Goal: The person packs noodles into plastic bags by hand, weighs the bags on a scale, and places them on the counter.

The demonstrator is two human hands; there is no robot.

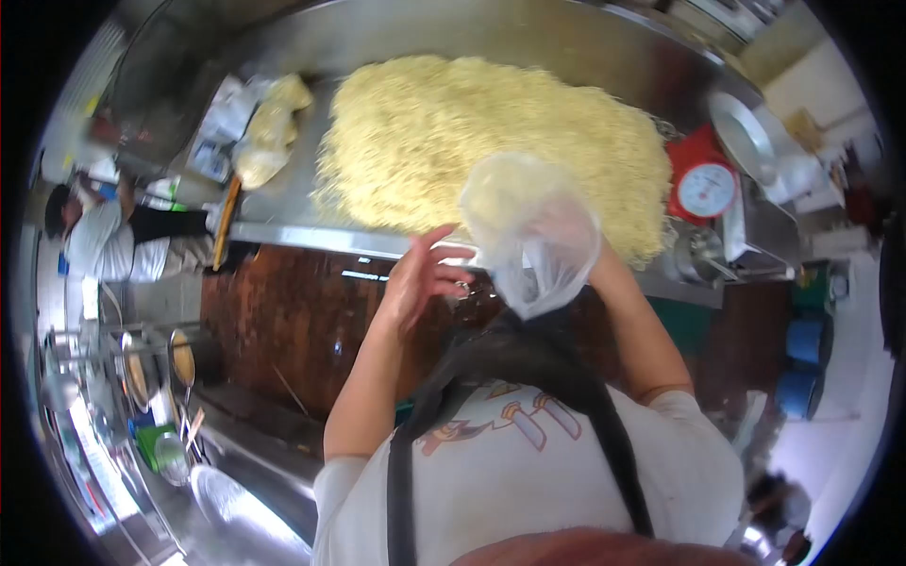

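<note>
A large heap of pale yellow noodle-like strands [491,123] covers much of the metal table [321,236]. In front of it, a clear plastic bag [543,274] hangs in the air, with some pale strands showing at its upper left. My right hand [566,226] holds the bag from its right side; the film blurs and partly covers the fingers. To the left of the bag, my left hand [420,281] is open at the table's front edge, its fingers apart and holding nothing.
Filled plastic bags [269,132] lie at the table's left end. A red dial scale [703,179] stands at the right, beside a metal pan [743,132] and a metal bowl [696,257]. Another person [127,236] stands at the far left. The brown floor [283,325] looks wet.
</note>
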